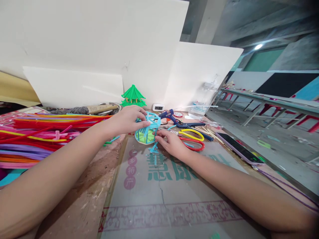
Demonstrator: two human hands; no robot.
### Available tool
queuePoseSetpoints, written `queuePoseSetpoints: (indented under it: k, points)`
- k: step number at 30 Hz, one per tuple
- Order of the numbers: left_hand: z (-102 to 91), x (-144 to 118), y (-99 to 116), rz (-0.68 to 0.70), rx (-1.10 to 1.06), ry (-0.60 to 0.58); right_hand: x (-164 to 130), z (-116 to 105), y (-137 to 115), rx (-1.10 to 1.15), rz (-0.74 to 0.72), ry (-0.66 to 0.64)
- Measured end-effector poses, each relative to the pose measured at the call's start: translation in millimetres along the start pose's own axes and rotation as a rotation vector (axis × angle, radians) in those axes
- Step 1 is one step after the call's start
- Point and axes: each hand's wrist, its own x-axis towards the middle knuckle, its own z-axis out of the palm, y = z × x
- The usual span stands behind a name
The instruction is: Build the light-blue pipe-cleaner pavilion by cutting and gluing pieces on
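At the centre of the dial, with twelve pointing away from the person, sits the blue frame (155, 121), an openwork piece of pale blue strips over a round, light-green base. The left hand (131, 119) comes in from eight o'clock and grasps its upper part between thumb and fingers. The right hand (170, 142) arrives from four o'clock and pinches the frame low on its right side; which strip lies between those fingertips is too small to tell. Just beside the base, at six o'clock, blue offcuts (155, 151) are scattered on a printed sheet (147, 199) that spreads toward the person.

Near the frame, a green tiered roof-like model (134, 94) stands at eleven o'clock and a white digital timer (158, 107) at one. A blue glue gun (168, 115) lies at two, with a clear plastic bottle (199, 108) farther out along that line. At three come blue-handled pliers (190, 125); between three and four, scissors with one yellow and one red loop (191, 148), then a phone (238, 147) well apart. Toward nine lies a heap of coloured fuzzy stems (47, 134). Pale boards (99, 39) rise behind at twelve.
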Motion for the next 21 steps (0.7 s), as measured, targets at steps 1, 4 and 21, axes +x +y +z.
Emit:
queuePoseSetpoints:
  k: [1, 4, 21]
  points:
    - [0.0, 0, 1, -0.008, 0.000, 0.001, 0, 0, 0, -0.001, 0.000, 0.001]
    - [0.6, 0, 2, -0.028, 0.011, -0.004, 0, 0, 1, 0.006, 0.004, 0.003]
    - [-10.1, -2, 0, -0.012, -0.152, 0.054, 9, 4, 17, 0.099, 0.007, -0.021]
